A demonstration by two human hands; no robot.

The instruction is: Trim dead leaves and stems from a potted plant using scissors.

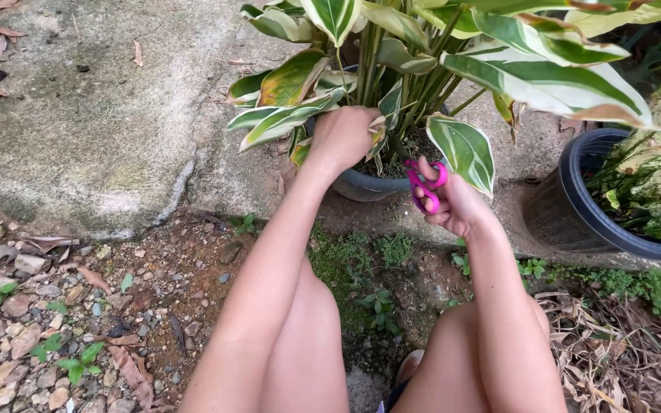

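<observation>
A potted plant with green-and-cream striped leaves (529, 73) stands in a dark round pot (361, 186) on a concrete slab. My left hand (343, 136) is closed around a yellowed, dried leaf (377, 136) low on the plant, just above the pot's rim. My right hand (453, 203) grips scissors with pink handles (426, 187), pointed into the base of the stems; the blades are hidden behind a leaf and stems. My bare knees fill the bottom of the view.
A second dark pot (575, 206) with a speckled cream-green plant stands at the right. Concrete slab (93, 115) spreads left, its edge dropping to gravel, dead leaves and small weeds (63, 321). Dry grass (621, 352) lies at bottom right.
</observation>
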